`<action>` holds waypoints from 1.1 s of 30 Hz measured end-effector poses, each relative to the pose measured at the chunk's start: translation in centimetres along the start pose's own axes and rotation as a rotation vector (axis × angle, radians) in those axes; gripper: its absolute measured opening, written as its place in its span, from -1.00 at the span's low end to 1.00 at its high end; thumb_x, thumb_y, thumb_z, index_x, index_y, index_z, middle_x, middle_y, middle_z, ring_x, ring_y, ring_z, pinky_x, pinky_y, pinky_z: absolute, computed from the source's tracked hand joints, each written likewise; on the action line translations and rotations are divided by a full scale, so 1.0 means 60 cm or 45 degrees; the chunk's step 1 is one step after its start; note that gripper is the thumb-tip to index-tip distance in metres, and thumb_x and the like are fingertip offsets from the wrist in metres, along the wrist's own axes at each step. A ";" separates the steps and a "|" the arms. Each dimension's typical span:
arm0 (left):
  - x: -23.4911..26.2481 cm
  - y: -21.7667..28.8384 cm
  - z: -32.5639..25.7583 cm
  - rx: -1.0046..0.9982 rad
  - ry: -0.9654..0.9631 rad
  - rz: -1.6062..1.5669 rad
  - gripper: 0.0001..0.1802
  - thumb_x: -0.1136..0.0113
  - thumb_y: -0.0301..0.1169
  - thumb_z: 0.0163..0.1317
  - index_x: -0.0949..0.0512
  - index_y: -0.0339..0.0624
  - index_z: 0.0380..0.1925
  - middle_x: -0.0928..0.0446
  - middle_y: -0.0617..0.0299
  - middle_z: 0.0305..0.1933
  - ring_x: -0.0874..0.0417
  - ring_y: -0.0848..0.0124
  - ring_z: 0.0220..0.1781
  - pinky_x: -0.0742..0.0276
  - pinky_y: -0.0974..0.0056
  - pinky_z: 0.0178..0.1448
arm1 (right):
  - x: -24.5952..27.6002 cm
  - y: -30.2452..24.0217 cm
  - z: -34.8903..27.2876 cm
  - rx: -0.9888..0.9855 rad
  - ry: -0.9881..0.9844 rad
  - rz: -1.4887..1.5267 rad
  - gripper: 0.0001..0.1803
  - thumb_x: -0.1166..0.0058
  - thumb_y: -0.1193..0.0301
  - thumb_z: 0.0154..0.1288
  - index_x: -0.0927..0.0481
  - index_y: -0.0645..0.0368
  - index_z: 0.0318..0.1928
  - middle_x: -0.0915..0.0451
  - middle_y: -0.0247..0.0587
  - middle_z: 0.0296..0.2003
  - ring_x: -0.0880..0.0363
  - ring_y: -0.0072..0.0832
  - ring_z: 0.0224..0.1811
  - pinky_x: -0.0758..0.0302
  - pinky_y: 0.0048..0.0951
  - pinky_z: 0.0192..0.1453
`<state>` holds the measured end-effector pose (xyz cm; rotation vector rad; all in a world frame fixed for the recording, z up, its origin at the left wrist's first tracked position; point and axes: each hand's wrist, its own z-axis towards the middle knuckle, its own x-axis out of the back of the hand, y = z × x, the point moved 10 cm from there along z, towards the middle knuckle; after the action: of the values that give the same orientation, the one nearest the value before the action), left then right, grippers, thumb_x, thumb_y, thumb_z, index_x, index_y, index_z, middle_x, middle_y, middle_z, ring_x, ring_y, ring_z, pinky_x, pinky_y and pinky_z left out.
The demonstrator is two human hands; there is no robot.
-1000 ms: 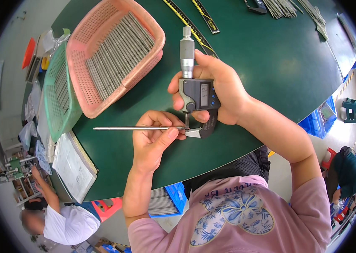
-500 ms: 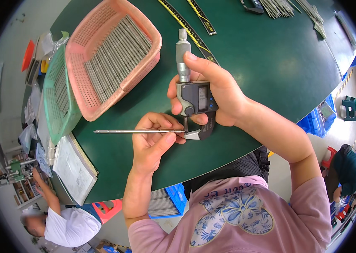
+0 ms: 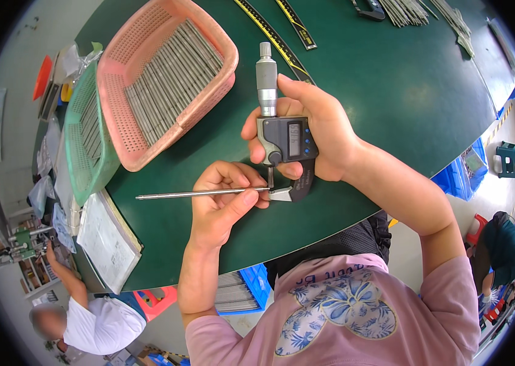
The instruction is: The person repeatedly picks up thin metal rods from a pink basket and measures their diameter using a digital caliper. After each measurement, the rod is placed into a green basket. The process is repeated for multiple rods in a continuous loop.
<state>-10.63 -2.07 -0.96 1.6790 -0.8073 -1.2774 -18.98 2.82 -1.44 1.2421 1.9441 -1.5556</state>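
Note:
A digital micrometer (image 3: 281, 140) with a silver thimble pointing away from me is gripped in my right hand (image 3: 327, 137), its small display facing up. My left hand (image 3: 221, 204) pinches a thin metal rod (image 3: 175, 195) between thumb and fingers. The rod lies roughly level, its long free end pointing left and its right end between the micrometer's spindle and anvil. Whether both jaws touch it, I cannot tell. My right thumb lies beside the thimble, and my other fingers wrap round the frame.
A pink basket (image 3: 230, 76) of metal rods stands at the back left, overlapping a green basket (image 3: 74, 174) with more rods. Papers (image 3: 108, 241) lie near the left edge. Black-and-yellow rulers (image 3: 282, 46) and bundled rods (image 3: 405, 11) are farther back. A person in white (image 3: 102, 326) sits lower left.
The rod's free left end has dipped slightly toward me, so it tilts a little more. My right thumb has shifted off the thimble to its right side.

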 end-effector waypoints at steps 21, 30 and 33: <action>-0.005 -0.011 0.004 0.029 -0.061 0.003 -0.86 -0.13 -0.54 0.09 -0.35 -0.25 -0.39 -0.46 0.06 -0.30 -0.55 0.35 -0.27 -0.56 0.30 -0.23 | 0.004 -0.002 -0.005 -0.018 0.046 -0.020 -0.35 0.39 -0.09 0.26 -0.46 0.32 -0.37 -0.51 -0.08 -0.59 -0.30 -0.51 -0.81 -0.22 -0.61 -0.78; 0.117 0.124 -0.022 -0.325 0.391 0.213 -0.80 -0.05 -0.43 0.11 -0.34 -0.29 -0.30 -0.48 0.09 -0.45 -0.60 0.20 -0.40 -0.57 0.18 -0.24 | 0.005 -0.006 0.003 0.033 0.112 0.028 -0.36 0.43 -0.09 0.24 -0.43 0.31 -0.31 -0.47 -0.06 -0.56 -0.26 -0.50 -0.81 -0.24 -0.58 -0.75; 0.210 0.232 -0.069 -0.419 0.695 0.572 -0.78 -0.05 -0.41 0.11 -0.35 -0.27 -0.26 -0.51 0.10 -0.40 -0.61 0.28 -0.37 -0.54 0.29 -0.22 | 0.008 0.000 0.001 0.034 0.122 0.015 -0.37 0.43 -0.07 0.24 -0.43 0.31 -0.32 -0.47 -0.06 -0.57 -0.25 -0.50 -0.81 -0.24 -0.56 -0.75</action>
<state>-3.23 -18.00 6.92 1.3766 -0.5578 -0.5622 -19.27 2.96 -1.80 1.3600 1.9764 -1.5469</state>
